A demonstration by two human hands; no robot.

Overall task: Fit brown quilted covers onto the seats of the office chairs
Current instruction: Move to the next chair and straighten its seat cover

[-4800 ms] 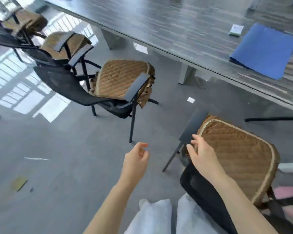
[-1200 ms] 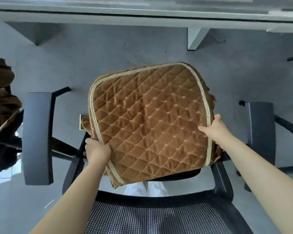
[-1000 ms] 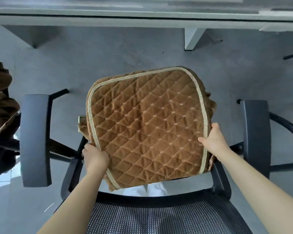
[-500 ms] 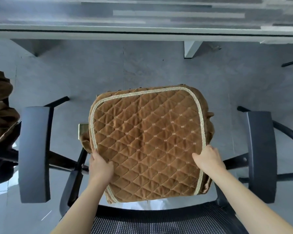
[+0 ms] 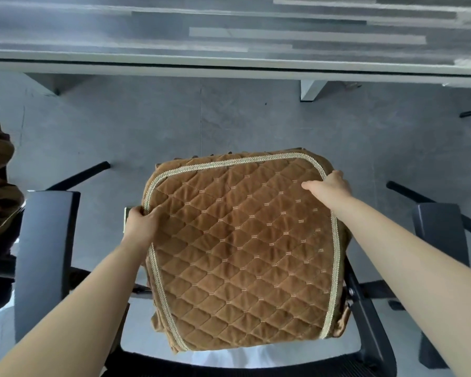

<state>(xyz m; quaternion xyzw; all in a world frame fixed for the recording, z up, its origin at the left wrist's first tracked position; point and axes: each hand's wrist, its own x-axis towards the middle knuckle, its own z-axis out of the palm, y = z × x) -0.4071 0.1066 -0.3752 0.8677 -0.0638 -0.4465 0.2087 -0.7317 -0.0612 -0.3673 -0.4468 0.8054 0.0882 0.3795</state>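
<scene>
Hands [image 5: 143,225] gripping flat cover's [image 5: 242,246] side edges, rounded front toward table [image 5: 229,61].

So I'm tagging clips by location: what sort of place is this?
Probably an office or meeting room: a long grey table, a black office chair with armrests, and grey floor.

Left hand [image 5: 142,225] and right hand [image 5: 329,186] grip the brown quilted cover's [image 5: 239,248] side edges between two armrests [image 5: 45,257].
</scene>
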